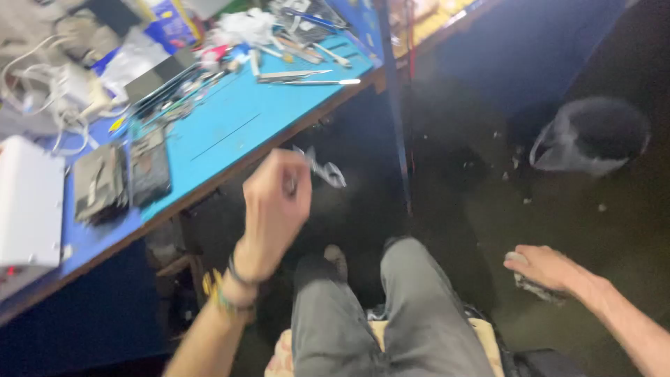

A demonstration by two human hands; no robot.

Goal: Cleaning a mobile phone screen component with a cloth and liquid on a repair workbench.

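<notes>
- Left hand (276,202) is raised, fingers pinching a crumpled silvery scrap of foil-like material (322,169) that sticks out to its right
- Right hand (548,267) grasps a grey crumpled wad (534,285) low over the dark floor (460,202)
- Blue-topped workbench (237,129) lies beyond the left hand; a grey plastic bag (592,136) sits beyond the right

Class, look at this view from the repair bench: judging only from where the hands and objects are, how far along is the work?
Done: a dismantled device lies opened on the blue mat, tweezers laid aside. In hand: the left hand pinches a crumpled silvery scrap out past the bench edge; the right hand rests on a greyish wad, blurred. Left: the device remains open, with parts spread around it.
</notes>
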